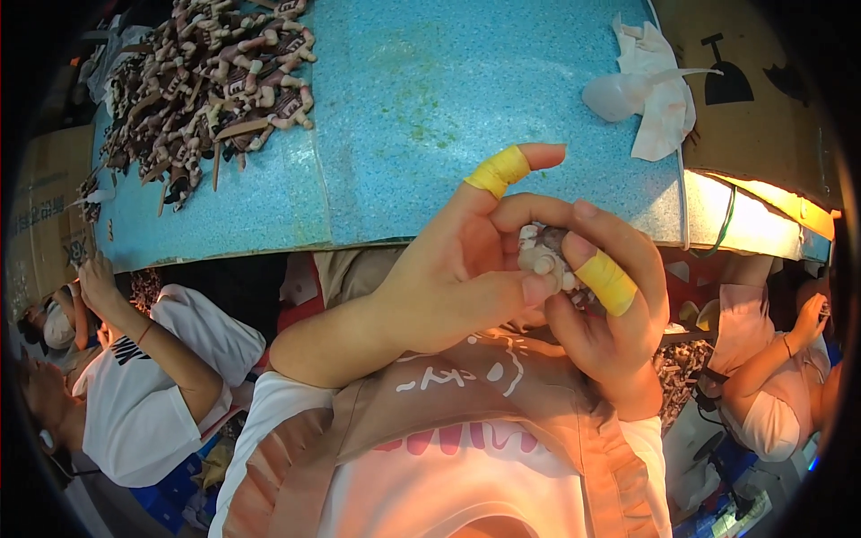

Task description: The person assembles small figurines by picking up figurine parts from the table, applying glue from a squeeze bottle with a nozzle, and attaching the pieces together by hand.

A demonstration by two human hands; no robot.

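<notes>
My left hand point(453, 273) and my right hand point(614, 327) meet close to my chest, just below the blue table's near edge. Together they pinch a small beige and brown part point(541, 257) between fingertips and thumbs. Each hand has yellow tape wrapped around one finger. Most of the part is hidden by my fingers. Further back on the table, at the far left, lies a big pile of similar brown and beige parts point(206, 81), mixed with thin wooden sticks.
The blue speckled tabletop point(448, 99) spans the upper view. A crumpled white cloth point(650, 90) lies at its right, next to a cardboard box point(762, 99). One person in white sits at the left point(143, 386), another at the right point(771, 368).
</notes>
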